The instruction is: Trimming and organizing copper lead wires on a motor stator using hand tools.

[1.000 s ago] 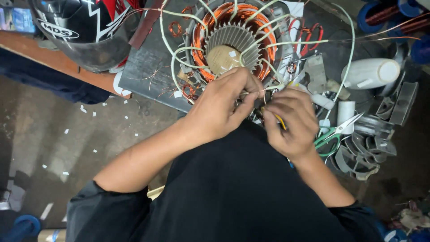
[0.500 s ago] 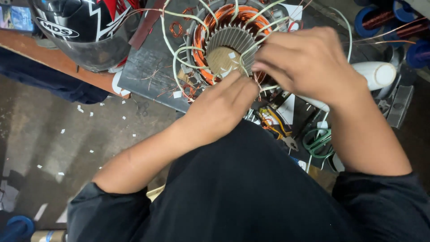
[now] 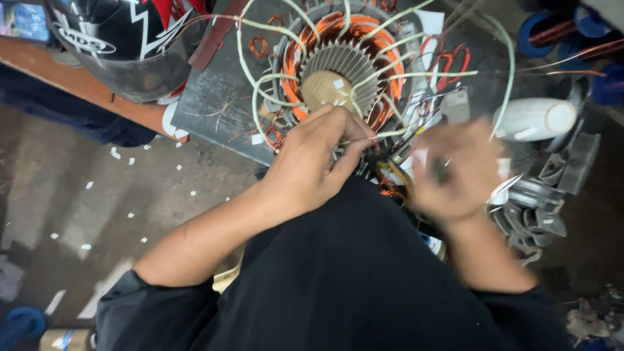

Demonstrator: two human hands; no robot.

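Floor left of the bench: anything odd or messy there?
Yes. Small white scraps lie scattered over the grey floor beside the bench, like trimmings. On the bench, loose copper wire bits lie near the motor winding.

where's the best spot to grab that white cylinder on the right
Grip the white cylinder around its middle, coming from above. It lies on its side with its round end facing right, so the curved body is exposed, and metal parts crowd the space below it.

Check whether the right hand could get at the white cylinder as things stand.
Probably yes. The right hand is beside the stator, and the white cylinder lies just to its right; only a thin pale sleeved lead arcs between them, nothing solid.
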